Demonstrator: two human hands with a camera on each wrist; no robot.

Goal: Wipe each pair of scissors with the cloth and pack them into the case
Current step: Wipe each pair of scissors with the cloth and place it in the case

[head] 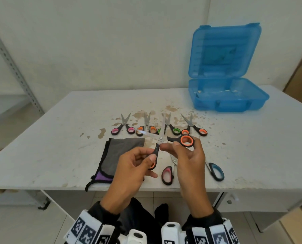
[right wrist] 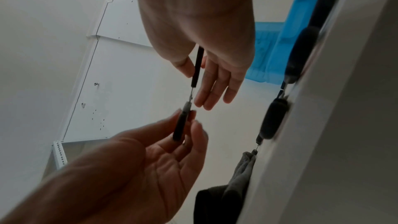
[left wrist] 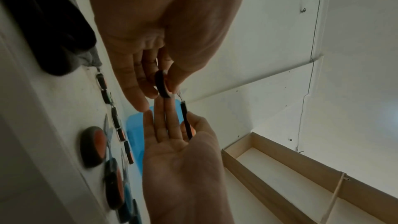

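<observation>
While both hands work above the near edge of the surface [head: 58, 138], we see the orange-handled scissors [head: 161, 138] held in the air between them, blades spread wide; the left hand [head: 132, 166] pinches one black handle between thumb and fingers [head: 143, 152], and the right hand [head: 190, 161] grips the other handle, whose orange ring stands clear above its fingertips; both sets of fingers are curled onto the handles, as the wrist views confirm.

Just left of the hands, the grey cloth [head: 122, 152] lies folded on the surface with a purple layer showing at its near corner; nobody touches it; beneath the right hand we make out a pink-handled pair [head: 167, 174] and a blue-handled pair [head: 216, 171] lying flat, partly hidden.

Farther back, a row of four pairs rests side by side, tips pointing away: pink-ringed scissors [head: 123, 126], an orange-ringed pair [head: 146, 126], a green-ringed pair [head: 171, 128], and another orange pair [head: 193, 128]; brown stains mark the surface around them.

At the far right, the blue case [head: 227, 101] sits open, lid upright against the wall; we cannot tell what lies in its tray.
</observation>
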